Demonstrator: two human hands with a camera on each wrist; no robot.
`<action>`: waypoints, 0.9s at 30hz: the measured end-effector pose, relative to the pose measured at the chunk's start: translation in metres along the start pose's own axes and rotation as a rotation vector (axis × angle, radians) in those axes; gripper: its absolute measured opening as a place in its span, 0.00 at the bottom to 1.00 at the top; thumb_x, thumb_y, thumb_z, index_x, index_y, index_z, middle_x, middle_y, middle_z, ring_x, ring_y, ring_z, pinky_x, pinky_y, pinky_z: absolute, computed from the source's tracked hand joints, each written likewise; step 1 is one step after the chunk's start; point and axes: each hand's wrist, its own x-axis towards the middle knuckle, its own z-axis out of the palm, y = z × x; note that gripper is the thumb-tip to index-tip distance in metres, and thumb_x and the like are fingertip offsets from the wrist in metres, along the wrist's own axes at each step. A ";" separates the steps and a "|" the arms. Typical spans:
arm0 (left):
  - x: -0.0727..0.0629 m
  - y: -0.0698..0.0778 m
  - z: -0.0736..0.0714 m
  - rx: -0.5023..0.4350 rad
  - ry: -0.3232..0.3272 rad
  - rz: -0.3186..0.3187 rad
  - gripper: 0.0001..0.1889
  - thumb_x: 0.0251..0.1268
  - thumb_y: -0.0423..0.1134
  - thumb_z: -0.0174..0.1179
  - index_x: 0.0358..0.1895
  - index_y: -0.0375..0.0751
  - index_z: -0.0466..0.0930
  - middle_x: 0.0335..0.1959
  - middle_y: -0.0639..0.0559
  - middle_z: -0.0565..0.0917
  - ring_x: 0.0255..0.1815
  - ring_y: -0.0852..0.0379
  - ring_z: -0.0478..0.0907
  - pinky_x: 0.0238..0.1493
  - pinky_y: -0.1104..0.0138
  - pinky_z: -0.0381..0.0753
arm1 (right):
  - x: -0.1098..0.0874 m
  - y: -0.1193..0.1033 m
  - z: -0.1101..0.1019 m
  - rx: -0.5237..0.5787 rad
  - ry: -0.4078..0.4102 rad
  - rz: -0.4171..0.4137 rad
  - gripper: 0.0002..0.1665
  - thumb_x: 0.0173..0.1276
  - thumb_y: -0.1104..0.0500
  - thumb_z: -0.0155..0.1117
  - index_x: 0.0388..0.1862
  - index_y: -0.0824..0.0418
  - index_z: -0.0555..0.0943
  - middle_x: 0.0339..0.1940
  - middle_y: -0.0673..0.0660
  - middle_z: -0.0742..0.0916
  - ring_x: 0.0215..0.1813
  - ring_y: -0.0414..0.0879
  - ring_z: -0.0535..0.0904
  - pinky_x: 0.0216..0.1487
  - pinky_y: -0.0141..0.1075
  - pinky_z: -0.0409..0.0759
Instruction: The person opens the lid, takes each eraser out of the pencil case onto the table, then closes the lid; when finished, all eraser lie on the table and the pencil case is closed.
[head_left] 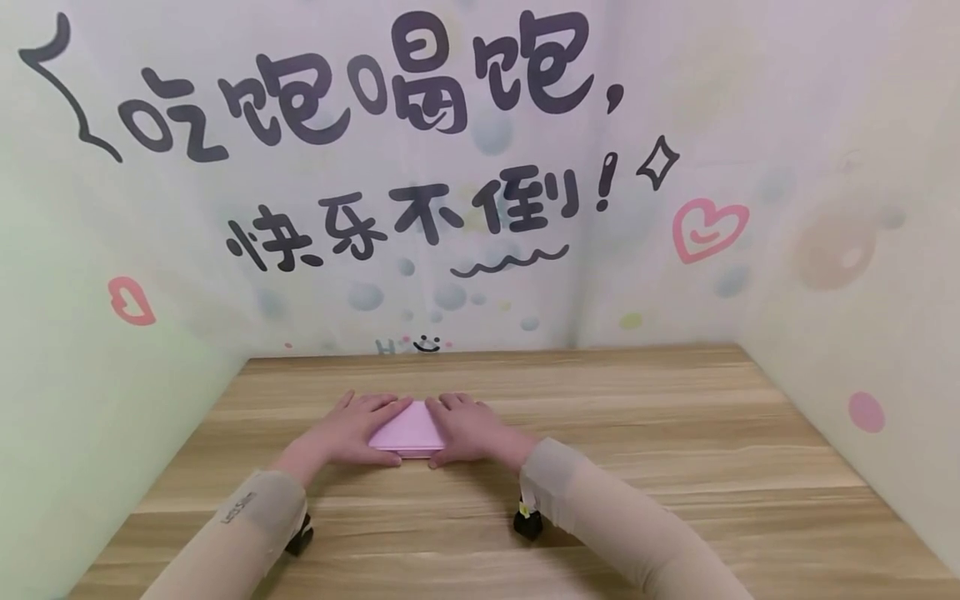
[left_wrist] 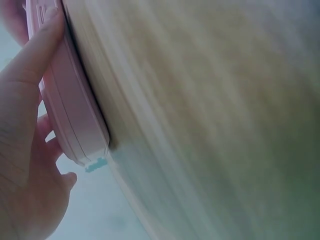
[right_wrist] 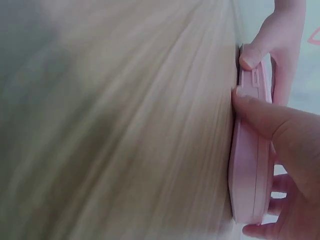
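Note:
A flat pink case with rounded corners lies closed on the wooden table, between both hands. My left hand grips its left side, the thumb against the front edge and the fingers spread over the top and far side. On the right side my right hand holds it the same way, its thumb low on the front edge. A seam runs around the case's side in the left wrist view. Between the two thumbs, the right wrist view shows a small rectangular latch.
The wood-grain table extends around the case. A white printed curtain with dark writing stands behind the table, and pale walls close both sides. A dark wrist camera hangs under the right sleeve.

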 end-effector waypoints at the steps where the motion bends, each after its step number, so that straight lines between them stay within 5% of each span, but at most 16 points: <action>1: 0.000 0.000 0.000 0.003 0.004 0.006 0.49 0.53 0.70 0.62 0.75 0.47 0.60 0.69 0.42 0.67 0.70 0.39 0.61 0.68 0.35 0.46 | 0.000 -0.001 0.000 -0.002 0.000 -0.001 0.59 0.55 0.33 0.69 0.78 0.56 0.56 0.73 0.59 0.67 0.72 0.56 0.62 0.66 0.52 0.67; 9: -0.001 0.002 0.004 0.039 -0.018 0.010 0.48 0.56 0.68 0.60 0.76 0.47 0.56 0.69 0.36 0.65 0.69 0.36 0.61 0.65 0.42 0.63 | -0.001 -0.005 -0.001 -0.009 0.018 -0.022 0.56 0.57 0.35 0.70 0.77 0.57 0.59 0.72 0.60 0.69 0.70 0.59 0.64 0.65 0.53 0.68; 27: -0.002 0.006 0.005 0.109 -0.012 -0.003 0.49 0.57 0.70 0.57 0.76 0.45 0.55 0.69 0.36 0.65 0.68 0.35 0.61 0.66 0.42 0.61 | 0.000 0.001 -0.003 0.008 0.035 -0.089 0.53 0.58 0.35 0.68 0.76 0.57 0.60 0.71 0.63 0.70 0.69 0.62 0.65 0.67 0.52 0.65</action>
